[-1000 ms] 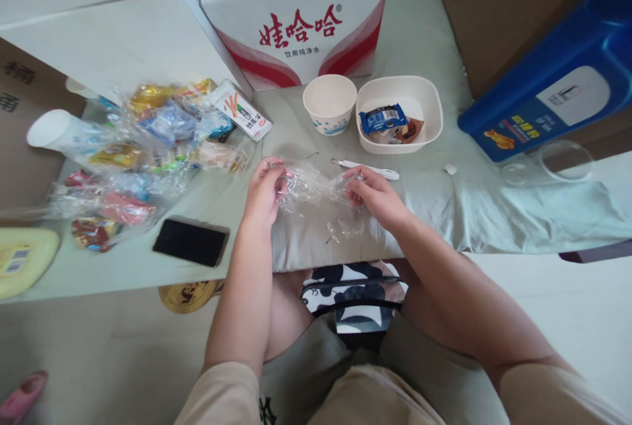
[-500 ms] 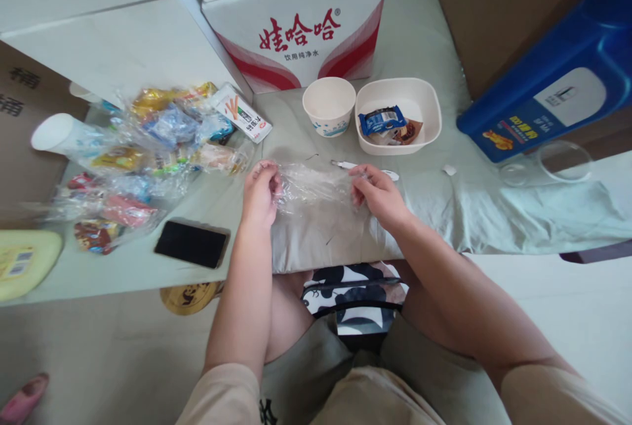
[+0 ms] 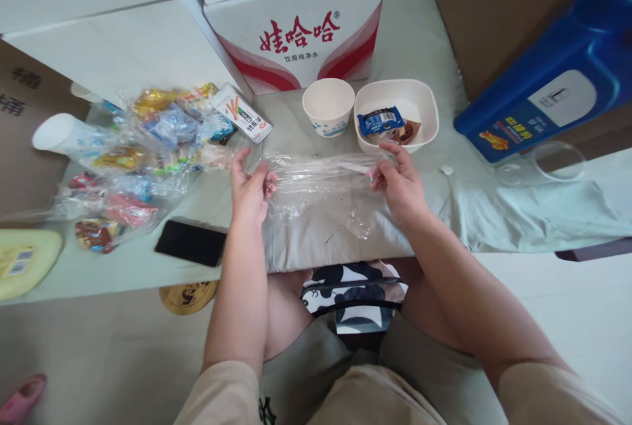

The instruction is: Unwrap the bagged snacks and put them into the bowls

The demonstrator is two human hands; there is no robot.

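Note:
A clear plastic bag (image 3: 320,181) is stretched sideways above the cloth-covered table (image 3: 316,247). My left hand (image 3: 251,185) grips its left end, thumb against curled fingers, with the index finger raised. At the other end my right hand (image 3: 401,181) pinches the plastic, its index finger pointing up toward the white bowl. Behind the film, partly covered, lies a thin white tool (image 3: 356,167). Beyond the bag stand a paper cup (image 3: 328,109) and a white rectangular bowl (image 3: 419,116) holding a blue snack packet (image 3: 380,121) and a brown wrapper (image 3: 409,132).
Left lies a heap of wrapped snacks (image 3: 168,125) with a tipped paper cup (image 3: 59,134), and a black phone (image 3: 191,243) near the edge. A white and red carton (image 3: 301,30) stands behind. Right are a blue bottle (image 3: 543,83) and a clear plastic cup (image 3: 560,163).
My hands have moved apart, the left to the left and the right to the right, drawing the plastic bag wider. Both index fingers have lifted.

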